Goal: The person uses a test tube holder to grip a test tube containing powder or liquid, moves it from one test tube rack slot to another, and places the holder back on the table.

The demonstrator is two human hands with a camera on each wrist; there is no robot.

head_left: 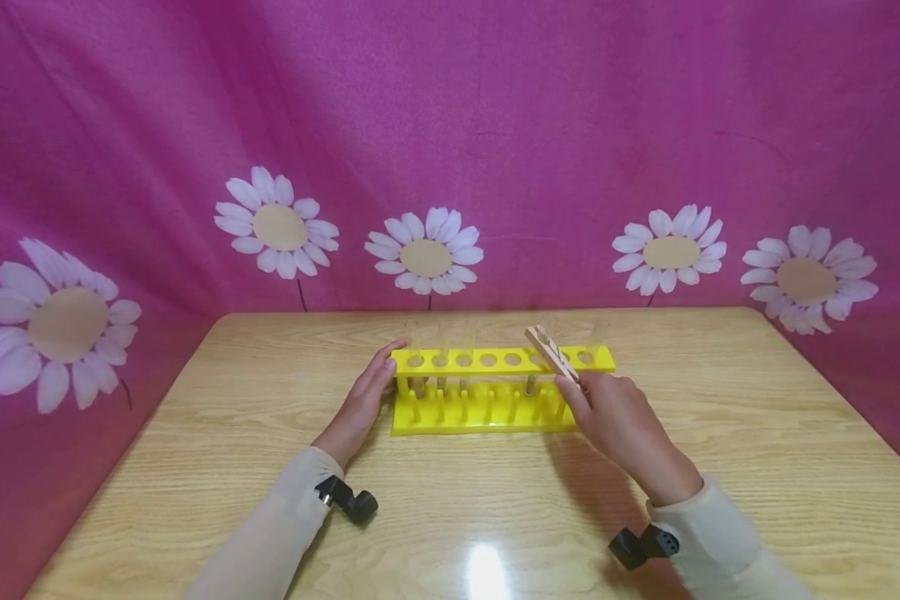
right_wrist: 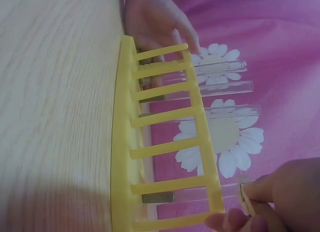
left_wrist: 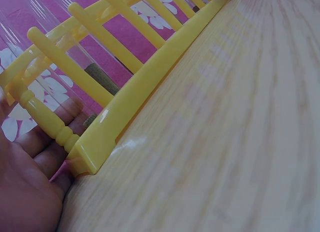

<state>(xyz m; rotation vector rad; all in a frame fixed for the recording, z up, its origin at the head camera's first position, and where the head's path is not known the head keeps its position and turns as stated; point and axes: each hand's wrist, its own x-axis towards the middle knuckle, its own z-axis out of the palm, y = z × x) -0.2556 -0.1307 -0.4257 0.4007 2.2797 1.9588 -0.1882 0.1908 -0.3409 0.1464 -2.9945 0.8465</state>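
A yellow test tube rack point(head_left: 450, 428) stands on the table, several glass test tubes upright in its holes. Dark brownish-grey matter fills the bottoms of some tubes, as in one test tube point(left_wrist: 100, 77) in the left wrist view. My left hand point(head_left: 358, 402) holds the rack's left end, thumb in front and fingers behind the end post. Over the right part of the rack, my right hand point(head_left: 628, 417) grips a wooden test tube holder point(head_left: 551, 353), tilted up and left. Its tip is at the upper end of a test tube point(right_wrist: 187, 194); whether it clasps the glass I cannot tell.
The wooden table point(head_left: 450, 508) extends around the rack on all sides. Behind it hangs a magenta cloth point(head_left: 540, 150) with large white flowers. Another test tube point(head_left: 597, 335) stands near the rack's right end, close to the right hand.
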